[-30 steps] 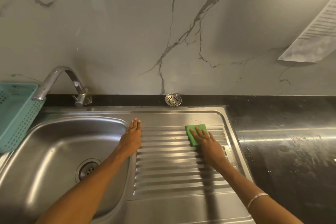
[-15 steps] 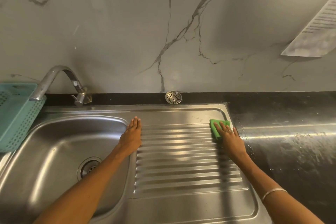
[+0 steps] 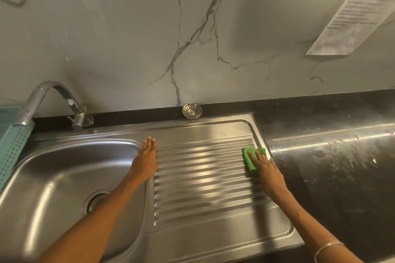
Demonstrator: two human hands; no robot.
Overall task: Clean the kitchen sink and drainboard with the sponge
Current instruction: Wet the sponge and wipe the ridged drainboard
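Note:
A green sponge lies at the right edge of the ribbed steel drainboard. My right hand presses it down with straight fingers laid flat on top. My left hand rests flat, fingers together, on the ridge between the drainboard and the sink bowl. The bowl's drain shows beside my left forearm, partly hidden by it.
A curved steel tap stands behind the bowl. A teal perforated basket sits at the far left. A round strainer leans at the wall base. Black wet countertop lies right of the drainboard. A printed sheet hangs on the marble wall.
My right hand slid the sponge from the drainboard's middle to its right edge, then slightly toward me. My left hand stayed in place.

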